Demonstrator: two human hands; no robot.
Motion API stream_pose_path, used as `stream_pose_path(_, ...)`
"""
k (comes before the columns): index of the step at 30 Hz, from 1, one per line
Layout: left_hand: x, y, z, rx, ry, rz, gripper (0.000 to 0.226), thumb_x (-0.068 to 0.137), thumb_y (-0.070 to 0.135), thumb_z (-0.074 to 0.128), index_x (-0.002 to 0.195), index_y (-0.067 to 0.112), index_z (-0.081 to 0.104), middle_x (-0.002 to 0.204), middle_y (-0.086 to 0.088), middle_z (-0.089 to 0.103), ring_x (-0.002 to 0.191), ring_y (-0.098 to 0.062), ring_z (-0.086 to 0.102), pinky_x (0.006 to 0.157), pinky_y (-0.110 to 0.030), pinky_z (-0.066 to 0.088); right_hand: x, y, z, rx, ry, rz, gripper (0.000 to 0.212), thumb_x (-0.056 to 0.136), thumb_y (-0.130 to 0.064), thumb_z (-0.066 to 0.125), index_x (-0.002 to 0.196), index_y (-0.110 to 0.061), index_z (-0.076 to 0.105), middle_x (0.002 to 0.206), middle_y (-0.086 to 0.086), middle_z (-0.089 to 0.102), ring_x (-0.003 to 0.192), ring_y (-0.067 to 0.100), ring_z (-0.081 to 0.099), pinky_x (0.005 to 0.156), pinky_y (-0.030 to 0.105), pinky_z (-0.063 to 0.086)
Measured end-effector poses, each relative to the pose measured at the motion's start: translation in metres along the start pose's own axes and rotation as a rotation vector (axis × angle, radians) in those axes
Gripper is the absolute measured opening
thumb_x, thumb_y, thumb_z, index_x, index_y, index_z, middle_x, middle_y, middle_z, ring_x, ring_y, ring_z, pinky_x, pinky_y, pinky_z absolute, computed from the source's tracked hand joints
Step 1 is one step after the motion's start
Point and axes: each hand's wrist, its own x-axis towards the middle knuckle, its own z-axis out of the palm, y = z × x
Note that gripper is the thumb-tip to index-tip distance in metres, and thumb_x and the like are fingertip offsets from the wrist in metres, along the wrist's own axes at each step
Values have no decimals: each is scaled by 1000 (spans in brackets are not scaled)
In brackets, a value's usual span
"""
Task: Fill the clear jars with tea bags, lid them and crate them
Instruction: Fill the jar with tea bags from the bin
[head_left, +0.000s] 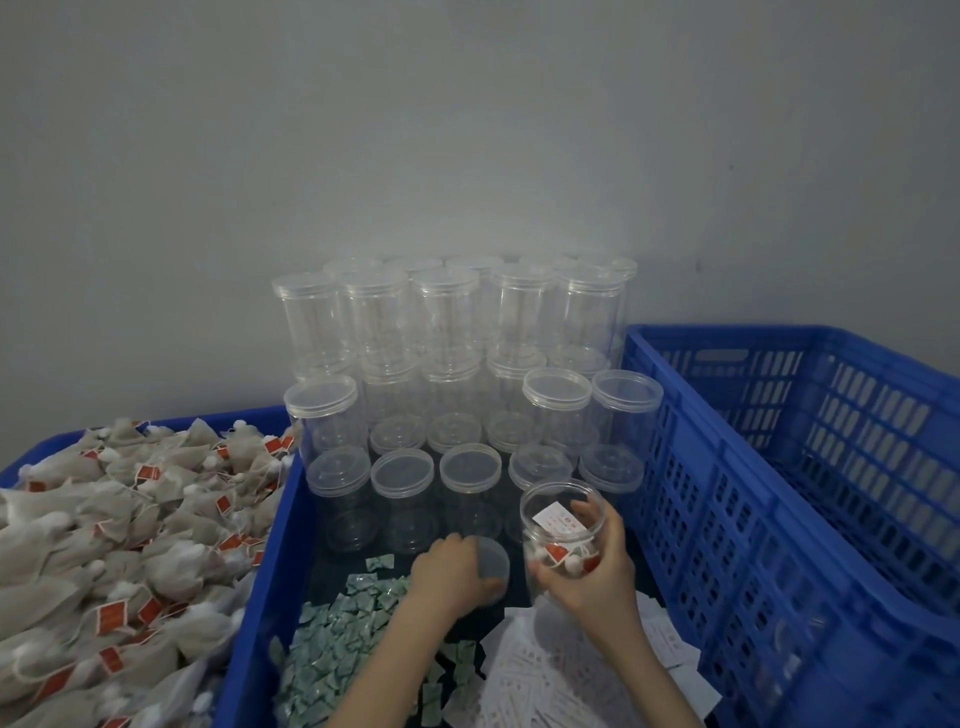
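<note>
Clear open jar (563, 535), upright at lower centre, sits in the right hand (597, 571) grip; left hand (449, 571) grips the lid (492, 564) just left, below mouth level.

— What carries everything here?
— A dark surface (511, 582), mostly covered.
— And directly on it?
— Stacked clear lidded jars (402, 499), green sachets (343, 639), white paper slips (545, 670), between blue bin (260, 597) and blue crate (691, 519).
</note>
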Motion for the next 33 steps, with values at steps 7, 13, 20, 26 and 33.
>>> stream_pose_path(7, -26, 6, -60, -833, -165, 464, 81, 70, 21, 78, 140, 35, 39, 129, 17, 58, 118, 0, 55, 101, -27, 47, 34, -38, 16, 61, -83, 0, 86, 63, -5, 91, 129, -33, 42, 118, -15, 58, 101, -15, 59, 78, 9, 50)
stream_pose_path(13, -41, 46, -115, -899, 187, 531, 55, 73, 25, 81, 119, 37, 53, 109, 22, 67, 99, 7, 63, 83, -14, 51, 58, -117, -6, 198, -45, -103, 70, 64, -31, 88, 121, -33, 48, 107, -16, 67, 96, -5, 67, 75, 13, 53)
stream_pose_path(20, -60, 119, -185, -986, 292, 735, 42, 79, 17, 77, 117, 20, 59, 104, 5, 71, 97, -8, 68, 91, -31, 55, 100, -226, -101, -166, -20, -158, 114, 33, -85, 71, 127, -25, 49, 120, -10, 64, 107, 6, 63, 87, 24, 50)
stream_pose_path(26, -61, 196, -179, -992, 284, 819, 47, 75, 22, 81, 117, 21, 58, 105, 3, 71, 98, -14, 67, 95, -42, 52, 115, -252, -196, -304, -174, -138, 117, 47, -61, 76, 152, -31, 33, 124, -9, 64, 102, 2, 67, 87, 23, 52)
stream_pose_path(33, -51, 260, -131, -792, 84, 803, 53, 76, 36, 80, 120, 20, 57, 110, 3, 68, 100, -15, 63, 91, -38, 52, 126, -224, -276, -729, -335, 68, 86, 47, -78, 77, 120, -40, 53, 108, -17, 67, 86, -2, 68, 72, 18, 52)
